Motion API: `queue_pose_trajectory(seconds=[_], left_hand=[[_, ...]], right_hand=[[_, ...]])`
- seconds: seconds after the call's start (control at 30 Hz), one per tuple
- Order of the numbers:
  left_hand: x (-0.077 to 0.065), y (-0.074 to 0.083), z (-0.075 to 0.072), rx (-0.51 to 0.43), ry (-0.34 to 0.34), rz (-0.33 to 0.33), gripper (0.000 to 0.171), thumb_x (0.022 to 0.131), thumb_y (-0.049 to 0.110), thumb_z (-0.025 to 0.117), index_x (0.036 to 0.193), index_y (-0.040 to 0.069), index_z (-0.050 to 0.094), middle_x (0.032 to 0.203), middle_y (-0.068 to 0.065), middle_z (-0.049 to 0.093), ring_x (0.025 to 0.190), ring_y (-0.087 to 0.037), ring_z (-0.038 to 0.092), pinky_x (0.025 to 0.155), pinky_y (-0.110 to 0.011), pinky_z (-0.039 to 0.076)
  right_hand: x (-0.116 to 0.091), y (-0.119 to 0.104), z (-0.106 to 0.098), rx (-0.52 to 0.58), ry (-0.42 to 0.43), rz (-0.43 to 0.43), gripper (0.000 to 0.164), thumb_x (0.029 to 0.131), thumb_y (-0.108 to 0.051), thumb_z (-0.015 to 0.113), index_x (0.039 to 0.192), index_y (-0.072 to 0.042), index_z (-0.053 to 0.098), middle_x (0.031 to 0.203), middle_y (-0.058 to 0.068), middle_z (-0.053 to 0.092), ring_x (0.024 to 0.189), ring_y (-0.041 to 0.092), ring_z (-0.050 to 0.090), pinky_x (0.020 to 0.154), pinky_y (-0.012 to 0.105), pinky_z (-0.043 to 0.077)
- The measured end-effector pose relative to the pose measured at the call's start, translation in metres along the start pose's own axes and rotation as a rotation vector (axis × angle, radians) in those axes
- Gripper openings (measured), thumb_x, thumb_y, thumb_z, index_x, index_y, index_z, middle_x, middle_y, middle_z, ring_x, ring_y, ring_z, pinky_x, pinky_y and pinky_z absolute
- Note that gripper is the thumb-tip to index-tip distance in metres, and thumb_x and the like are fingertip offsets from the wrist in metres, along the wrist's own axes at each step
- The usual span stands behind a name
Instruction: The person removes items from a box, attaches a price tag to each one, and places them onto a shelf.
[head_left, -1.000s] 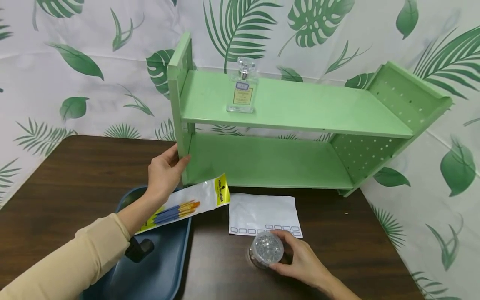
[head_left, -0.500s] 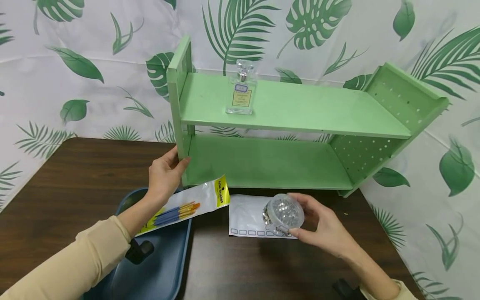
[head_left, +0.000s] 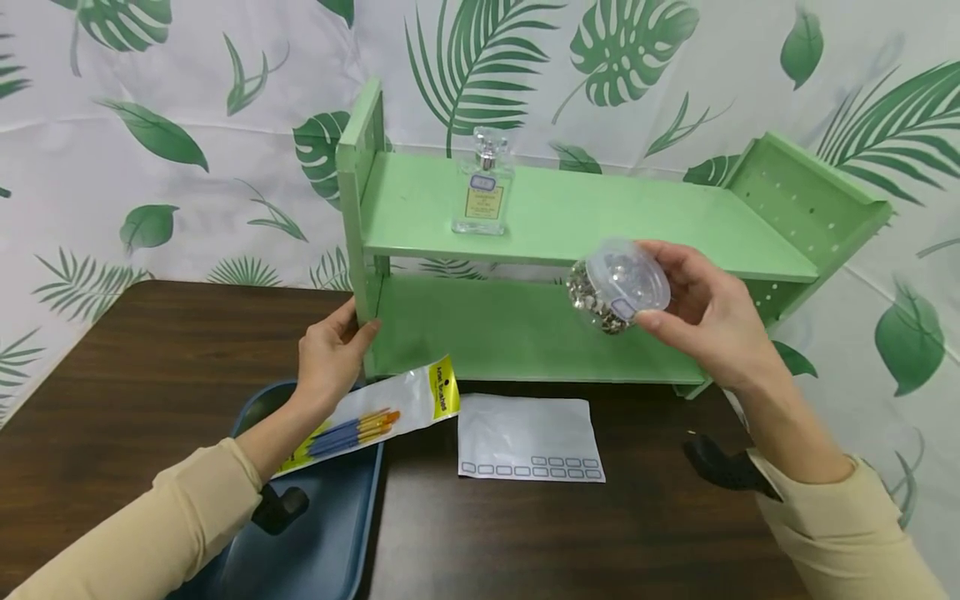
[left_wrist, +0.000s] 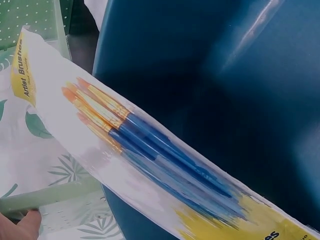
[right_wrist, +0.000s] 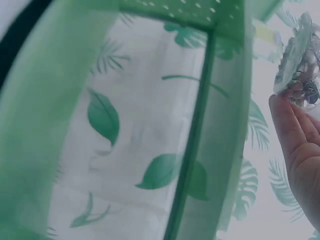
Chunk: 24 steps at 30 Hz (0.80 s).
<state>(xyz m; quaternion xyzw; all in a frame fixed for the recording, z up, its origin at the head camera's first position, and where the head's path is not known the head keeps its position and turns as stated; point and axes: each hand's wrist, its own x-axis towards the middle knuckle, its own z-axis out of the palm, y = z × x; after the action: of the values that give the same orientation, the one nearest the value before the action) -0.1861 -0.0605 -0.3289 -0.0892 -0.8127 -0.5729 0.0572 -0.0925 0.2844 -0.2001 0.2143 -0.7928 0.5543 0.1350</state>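
Note:
My right hand (head_left: 712, 317) holds a clear round jar (head_left: 626, 287) of small silvery pieces by its lid, tilted, in front of the green shelf (head_left: 540, 333). In the right wrist view the same jar (right_wrist: 302, 65) shows at the upper right edge, partly out of frame. With thumb and fingers, my left hand (head_left: 330, 358) grips the shelf's left side panel near its bottom; some fingertips are hidden behind it. On the upper board stands a clear perfume bottle (head_left: 482, 187), upright and towards the left end.
A pack of artist brushes (head_left: 375, 412) lies across the blue tray (head_left: 300, 550) under my left forearm. A white sheet with printed label outlines (head_left: 528, 433) lies on the dark table (head_left: 540, 533) before the shelf. A leaf-patterned cloth (head_left: 225, 167) hangs behind.
My right hand has lifted the jar off the table, carrying it up and to the right over the white sheet to the shelf's front. The left hand keeps its grip.

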Motion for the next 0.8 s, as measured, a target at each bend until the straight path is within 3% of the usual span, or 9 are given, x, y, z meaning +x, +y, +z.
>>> queue_pose_trajectory(seconds=[0.23, 0.4, 0.67, 0.8], left_hand=[[0.0, -0.001, 0.002, -0.003, 0.002, 0.005, 0.048, 0.096, 0.019, 0.055, 0.142, 0.014, 0.042, 0.128, -0.012, 0.058, 0.112, -0.023, 0.06, 0.087, -0.038, 0.051], [-0.001, -0.001, 0.001, -0.003, -0.002, 0.004, 0.049, 0.096, 0.02, 0.055, 0.142, 0.015, 0.041, 0.129, -0.011, 0.058, 0.113, -0.024, 0.059, 0.088, -0.038, 0.051], [-0.002, -0.002, 0.0, -0.002, -0.004, 0.01, 0.048, 0.096, 0.02, 0.054, 0.142, 0.014, 0.041, 0.128, -0.012, 0.058, 0.113, -0.024, 0.059, 0.088, -0.039, 0.051], [-0.001, -0.002, 0.001, -0.004, 0.0, 0.014, 0.048, 0.096, 0.018, 0.055, 0.142, 0.015, 0.041, 0.128, -0.012, 0.058, 0.113, -0.023, 0.06, 0.088, -0.038, 0.051]], right_hand=[[0.03, -0.001, -0.012, 0.016, 0.038, 0.031, 0.051, 0.084, 0.01, 0.059, 0.132, 0.001, 0.046, 0.115, 0.004, 0.056, 0.1, 0.013, 0.055, 0.079, 0.014, 0.047], [0.045, 0.002, -0.015, -0.012, 0.081, 0.102, 0.054, 0.084, 0.004, 0.063, 0.134, 0.004, 0.044, 0.114, 0.003, 0.057, 0.101, 0.012, 0.055, 0.079, 0.012, 0.047], [0.062, 0.005, -0.02, -0.217, 0.072, 0.196, 0.058, 0.087, -0.008, 0.065, 0.139, -0.002, 0.041, 0.118, 0.003, 0.052, 0.103, 0.011, 0.052, 0.078, 0.011, 0.046], [0.069, 0.008, -0.023, -0.242, 0.046, 0.211, 0.06, 0.087, -0.009, 0.065, 0.14, -0.002, 0.039, 0.121, 0.005, 0.051, 0.105, 0.01, 0.052, 0.079, 0.011, 0.046]])
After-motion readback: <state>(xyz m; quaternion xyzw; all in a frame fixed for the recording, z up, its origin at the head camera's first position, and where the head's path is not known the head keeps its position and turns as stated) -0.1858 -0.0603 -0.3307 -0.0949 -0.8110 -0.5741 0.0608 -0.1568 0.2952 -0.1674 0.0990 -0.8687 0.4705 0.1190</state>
